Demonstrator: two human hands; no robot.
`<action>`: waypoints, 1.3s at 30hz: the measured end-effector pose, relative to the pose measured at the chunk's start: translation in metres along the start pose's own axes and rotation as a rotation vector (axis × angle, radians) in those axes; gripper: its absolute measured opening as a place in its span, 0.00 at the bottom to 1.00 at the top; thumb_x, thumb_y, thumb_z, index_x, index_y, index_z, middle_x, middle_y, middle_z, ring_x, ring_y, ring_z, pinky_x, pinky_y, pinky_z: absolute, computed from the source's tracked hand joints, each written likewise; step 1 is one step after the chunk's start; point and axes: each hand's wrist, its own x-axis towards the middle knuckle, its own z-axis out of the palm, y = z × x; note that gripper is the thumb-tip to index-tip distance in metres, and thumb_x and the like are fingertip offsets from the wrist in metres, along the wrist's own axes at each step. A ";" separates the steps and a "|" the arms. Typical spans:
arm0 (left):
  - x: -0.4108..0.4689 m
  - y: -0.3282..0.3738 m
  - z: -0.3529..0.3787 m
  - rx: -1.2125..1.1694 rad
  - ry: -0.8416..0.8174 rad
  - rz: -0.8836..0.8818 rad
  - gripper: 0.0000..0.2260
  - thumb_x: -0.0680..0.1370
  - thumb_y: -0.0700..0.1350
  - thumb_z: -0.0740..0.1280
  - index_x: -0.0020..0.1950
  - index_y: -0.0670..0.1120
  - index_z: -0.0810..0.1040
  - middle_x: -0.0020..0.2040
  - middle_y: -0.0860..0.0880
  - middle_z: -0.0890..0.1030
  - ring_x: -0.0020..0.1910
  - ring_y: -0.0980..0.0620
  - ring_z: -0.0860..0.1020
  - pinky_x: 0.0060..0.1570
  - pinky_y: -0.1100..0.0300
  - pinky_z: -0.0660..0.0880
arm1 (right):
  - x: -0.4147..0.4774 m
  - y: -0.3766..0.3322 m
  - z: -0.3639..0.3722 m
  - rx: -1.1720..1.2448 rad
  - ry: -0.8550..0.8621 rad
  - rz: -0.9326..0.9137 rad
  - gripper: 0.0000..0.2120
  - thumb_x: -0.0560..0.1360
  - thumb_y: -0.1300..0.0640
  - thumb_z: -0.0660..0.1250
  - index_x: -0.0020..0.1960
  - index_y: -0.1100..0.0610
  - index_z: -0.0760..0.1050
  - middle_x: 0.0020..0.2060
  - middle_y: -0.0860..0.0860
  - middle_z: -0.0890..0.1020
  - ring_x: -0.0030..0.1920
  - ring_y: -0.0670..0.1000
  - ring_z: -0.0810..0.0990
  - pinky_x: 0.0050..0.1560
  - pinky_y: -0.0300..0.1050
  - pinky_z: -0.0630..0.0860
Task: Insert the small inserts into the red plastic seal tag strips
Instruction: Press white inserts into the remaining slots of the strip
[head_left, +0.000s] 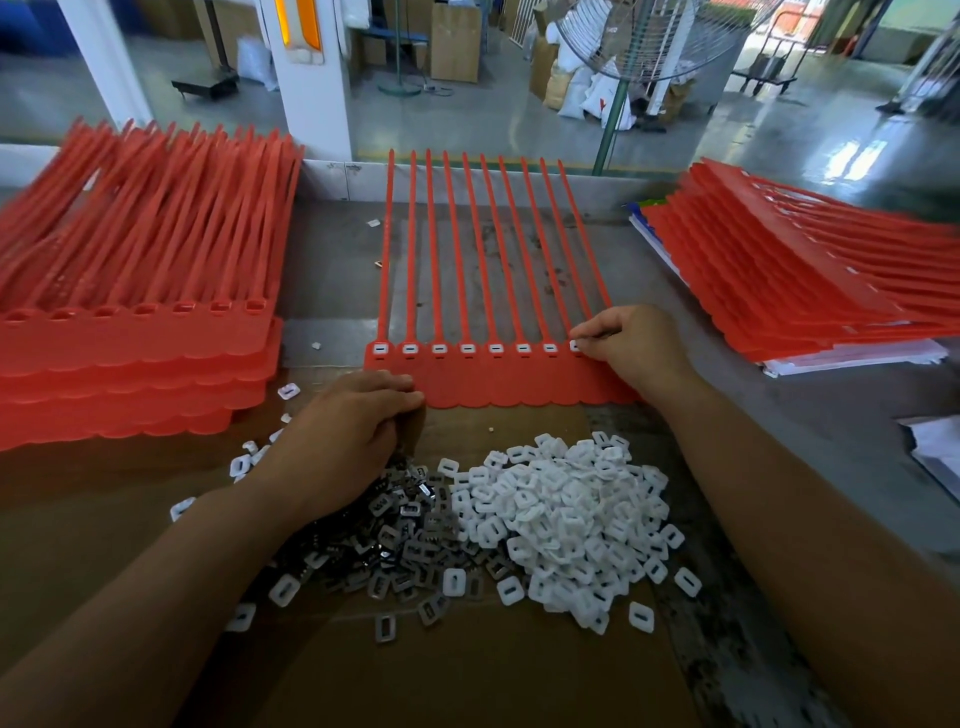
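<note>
Pinching white insert at red strip: right fingers; left fingers curled, hold unclear.

Inserts before tag strip

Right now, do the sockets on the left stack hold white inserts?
No, the left stack's sockets are open red holes; only the middle sheet carries white inserts.

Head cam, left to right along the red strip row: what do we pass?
left stack of red strips, sockets empty → centre strip sheet with white inserts fitted → right stack of red strips
</note>
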 end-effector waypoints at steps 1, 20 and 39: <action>0.000 0.000 0.000 0.002 0.001 0.001 0.18 0.74 0.33 0.60 0.62 0.45 0.75 0.66 0.49 0.72 0.66 0.52 0.67 0.65 0.65 0.57 | 0.000 -0.001 -0.001 0.011 0.000 0.014 0.08 0.69 0.63 0.71 0.48 0.59 0.82 0.43 0.52 0.81 0.42 0.44 0.76 0.49 0.38 0.72; 0.001 -0.001 0.001 0.004 0.010 0.013 0.18 0.73 0.31 0.61 0.60 0.43 0.77 0.64 0.47 0.74 0.64 0.50 0.71 0.62 0.69 0.57 | 0.031 -0.019 -0.007 -0.015 -0.195 0.298 0.08 0.66 0.71 0.68 0.42 0.60 0.78 0.53 0.61 0.80 0.56 0.58 0.78 0.46 0.42 0.75; 0.000 0.001 -0.002 -0.003 0.006 0.010 0.18 0.74 0.32 0.61 0.61 0.45 0.76 0.65 0.49 0.73 0.65 0.51 0.68 0.62 0.68 0.56 | -0.002 -0.010 -0.011 0.007 -0.110 0.061 0.05 0.70 0.64 0.70 0.40 0.55 0.77 0.35 0.45 0.77 0.39 0.43 0.75 0.39 0.33 0.69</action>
